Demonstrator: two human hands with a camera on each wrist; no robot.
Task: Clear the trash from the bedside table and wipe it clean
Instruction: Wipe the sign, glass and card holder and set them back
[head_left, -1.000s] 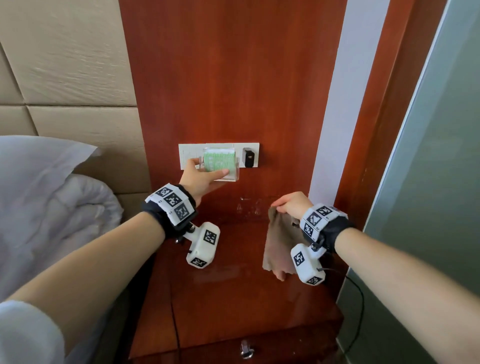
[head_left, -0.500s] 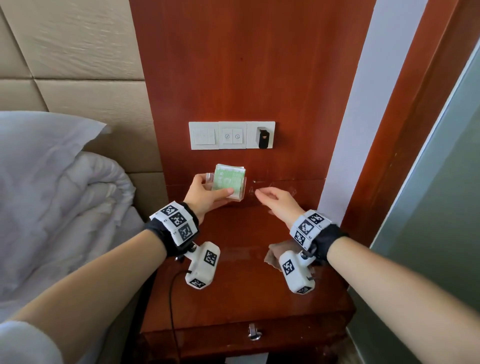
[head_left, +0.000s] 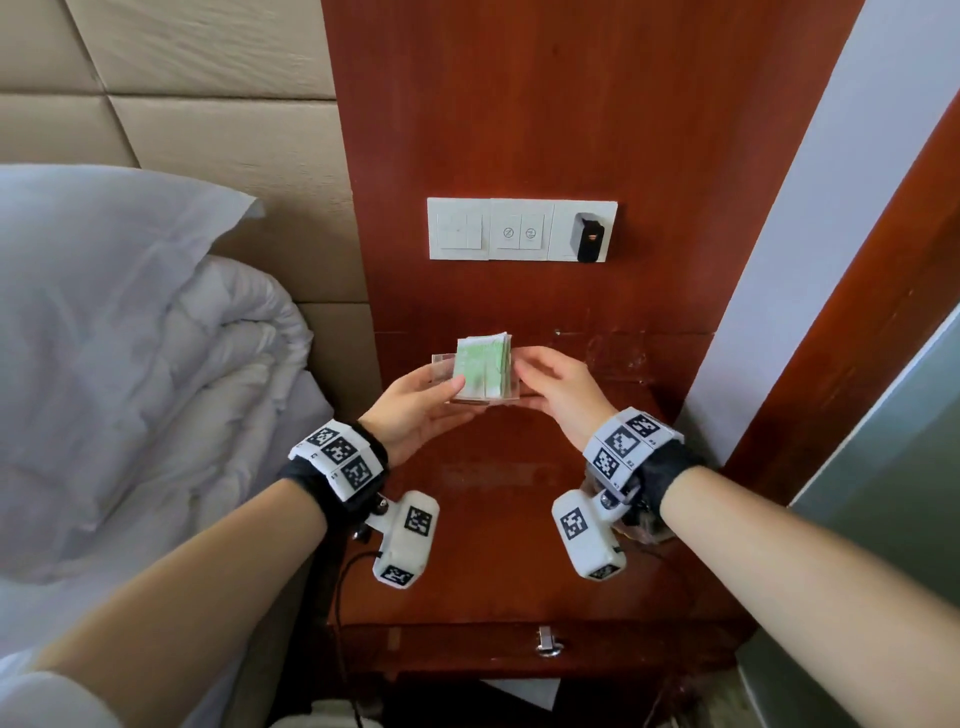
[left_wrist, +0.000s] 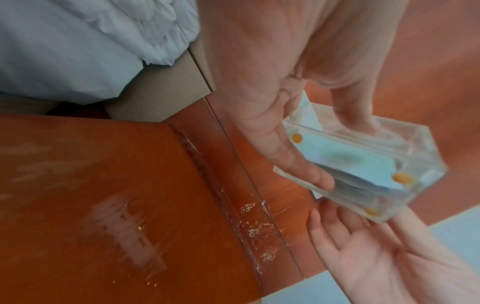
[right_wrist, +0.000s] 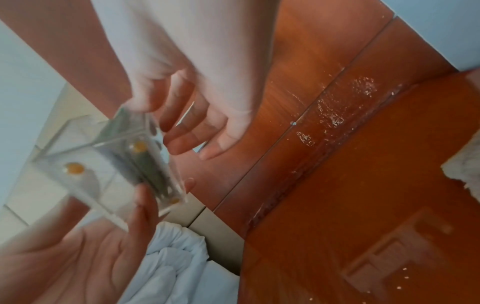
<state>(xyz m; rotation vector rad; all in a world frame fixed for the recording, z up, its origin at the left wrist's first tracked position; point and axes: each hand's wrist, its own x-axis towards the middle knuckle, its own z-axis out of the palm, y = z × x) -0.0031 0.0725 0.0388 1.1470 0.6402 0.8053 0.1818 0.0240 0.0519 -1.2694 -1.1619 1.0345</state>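
Note:
A clear acrylic box (head_left: 480, 376) with several green packets is held just above the back of the red-brown bedside table (head_left: 493, 582). My left hand (head_left: 421, 410) grips it, thumb on the front, fingers beneath. In the left wrist view the box (left_wrist: 363, 164) is tilted in that hand (left_wrist: 272, 123). My right hand (head_left: 556, 389) reaches the box's right side with relaxed fingers (right_wrist: 197, 131), its palm (left_wrist: 363, 246) open under the box (right_wrist: 116, 164). A brown cloth (head_left: 641, 525) lies on the table, mostly hidden by my right wrist; its edge (right_wrist: 465, 164) shows.
Whitish smears (head_left: 618, 358) mark the table's back rail. A white switch panel (head_left: 522, 228) with a black plug (head_left: 589, 239) is on the wood wall above. A white duvet (head_left: 130, 389) lies left; a black cable (head_left: 337, 587) hangs by the table's left edge. A glass partition (head_left: 883, 493) stands right.
My right hand let go of the cloth, which now lies on the table, and moved left to the box. My left hand brought the box down from the switch panel.

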